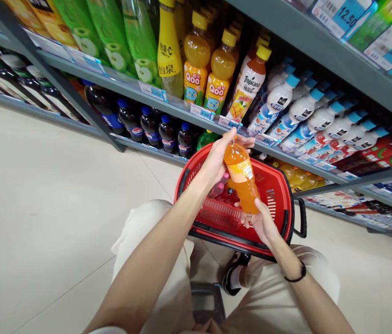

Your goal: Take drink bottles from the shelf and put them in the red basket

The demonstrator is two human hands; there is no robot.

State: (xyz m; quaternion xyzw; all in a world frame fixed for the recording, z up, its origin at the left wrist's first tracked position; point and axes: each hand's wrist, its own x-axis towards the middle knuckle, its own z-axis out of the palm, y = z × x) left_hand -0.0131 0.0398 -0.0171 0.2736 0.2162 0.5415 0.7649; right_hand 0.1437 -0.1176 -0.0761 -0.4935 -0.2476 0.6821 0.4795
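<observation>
An orange soda bottle (242, 178) with an orange label is held tilted above a red shopping basket (279, 183). My left hand (218, 157) is wrapped round the bottle's top end. My right hand (260, 221) cups its bottom end from below. Both hands hover over the basket, which stands on the floor in front of my knees. Inside the basket lies a bottle with a pink cap (218, 188), partly hidden by my left wrist.
Shelves of drinks run from upper left to right: green apple bottles (112, 41), Qoo orange bottles (196, 69), a Tropicana bottle (249, 86), white bottles with blue caps (307, 111), dark cola bottles (149, 127) lower down. Pale tiled floor (43, 195) lies to the left.
</observation>
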